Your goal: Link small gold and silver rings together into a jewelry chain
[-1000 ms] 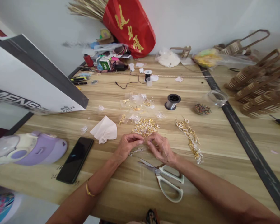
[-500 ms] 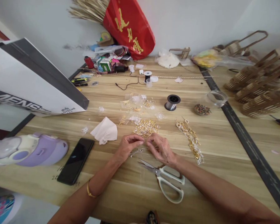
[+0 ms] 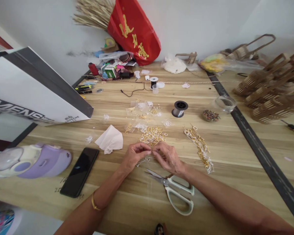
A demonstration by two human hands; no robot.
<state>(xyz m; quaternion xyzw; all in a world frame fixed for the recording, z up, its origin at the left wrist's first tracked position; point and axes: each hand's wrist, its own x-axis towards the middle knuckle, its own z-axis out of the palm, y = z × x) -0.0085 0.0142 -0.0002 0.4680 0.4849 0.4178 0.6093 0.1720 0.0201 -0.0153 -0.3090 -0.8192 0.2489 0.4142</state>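
Observation:
My left hand (image 3: pixel 136 154) and my right hand (image 3: pixel 168 157) meet fingertip to fingertip over the wooden table. Both are closed in a pinch; what lies between the fingers is too small to make out. Under and between them a silver chain (image 3: pixel 144 160) rests on the wood, partly hidden by the hands. Just beyond the fingertips spreads a pile of gold and silver beads (image 3: pixel 153 135). Scissors with white handles (image 3: pixel 170 186) lie below my right hand, blades slightly apart. To the right, gold and silver chains (image 3: pixel 200 150) are bunched together.
A black phone (image 3: pixel 79 173), a white tissue (image 3: pixel 109 139) and a purple bottle (image 3: pixel 42 160) sit on the left, near a big white box (image 3: pixel 39 91). Beyond the beads are small bags of findings (image 3: pixel 142 111), a wire spool (image 3: pixel 179 109) and a jar of dark beads (image 3: pixel 211 115).
The fingertips of both hands have drawn slightly closer together. The whole view has shifted a little; the objects on the table lie as before.

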